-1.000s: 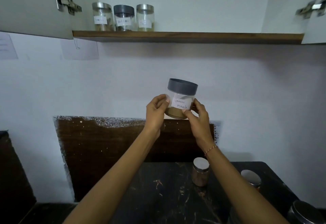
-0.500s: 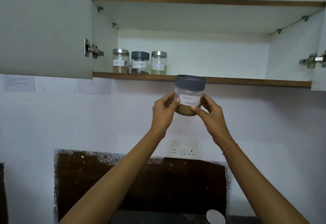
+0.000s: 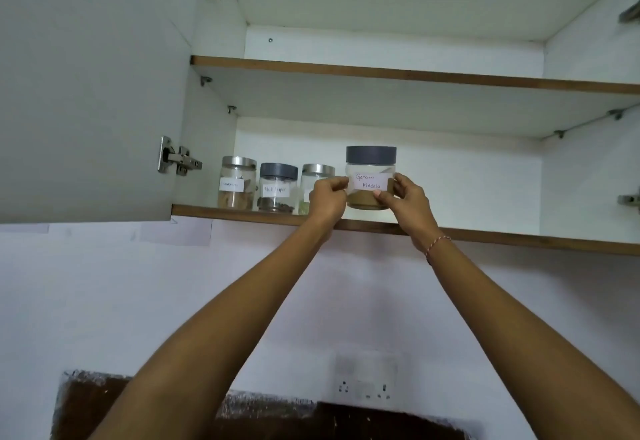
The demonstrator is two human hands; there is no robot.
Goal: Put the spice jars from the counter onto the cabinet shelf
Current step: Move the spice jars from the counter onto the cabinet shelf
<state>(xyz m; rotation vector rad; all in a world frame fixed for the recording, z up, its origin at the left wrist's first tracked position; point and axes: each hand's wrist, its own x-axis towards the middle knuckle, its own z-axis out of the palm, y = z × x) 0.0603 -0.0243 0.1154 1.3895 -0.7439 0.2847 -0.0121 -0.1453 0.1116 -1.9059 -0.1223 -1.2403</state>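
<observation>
3 labelled jars already stood in a row at the left end of the lower cabinet shelf [image 3: 485, 233]: a steel-lidded jar [image 3: 237, 182], a grey-lidded jar [image 3: 277, 187] and a second steel-lidded jar [image 3: 316, 183] partly hidden behind the left hand [image 3: 328, 199]. The 4th, the Garam Masala jar [image 3: 370, 176], was held just to their right, at the shelf's front edge; whether its base touched the board I could not tell. Both hands pinched it, the right hand [image 3: 408, 201] on the opposite side, fingertips curled against the glass. The table was out of sight, so any jars left there went uncounted. The jar was a squat clear cylinder with a matte grey lid, a paper label and brown powder; the shelf was white laminate with a wood-toned edge.
</observation>
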